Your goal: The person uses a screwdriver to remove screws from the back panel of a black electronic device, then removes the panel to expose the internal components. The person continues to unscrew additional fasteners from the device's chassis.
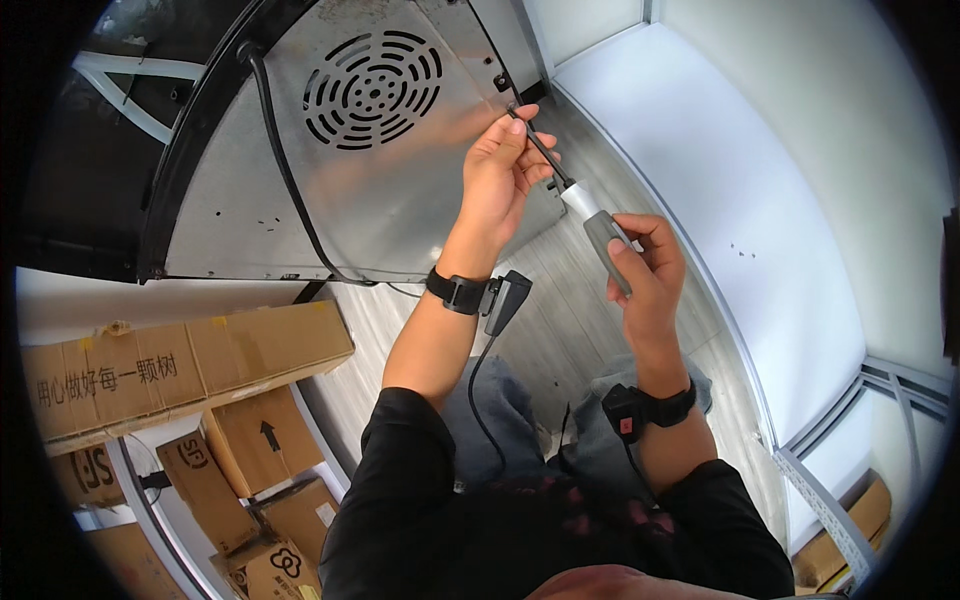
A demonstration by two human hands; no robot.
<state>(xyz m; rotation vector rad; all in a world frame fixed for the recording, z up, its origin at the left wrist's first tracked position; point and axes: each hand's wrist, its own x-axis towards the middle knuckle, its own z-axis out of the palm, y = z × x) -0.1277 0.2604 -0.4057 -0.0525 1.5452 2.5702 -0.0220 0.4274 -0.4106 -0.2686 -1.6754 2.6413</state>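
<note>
My right hand [648,265] is wrapped round the grey handle of a screwdriver [604,238], with its light collar and long dark shaft pointing up and to the left. At the other end, my left hand [497,165] pinches the shaft near its tip between thumb and index finger; the other fingers are loosely curled. Something small and dark shows at the tip, too small to make out. Both hands are beside the right edge of a metal panel [380,205], which has a round pattern of vent slots and a few small holes along that edge.
A black power cord [285,165] hangs across the panel. Cardboard boxes [265,435] are stacked at lower left, under a long carton [190,360]. A white shelf board [720,200] with a metal frame stands to the right. Strapped black devices [510,300] sit on both wrists, with cables.
</note>
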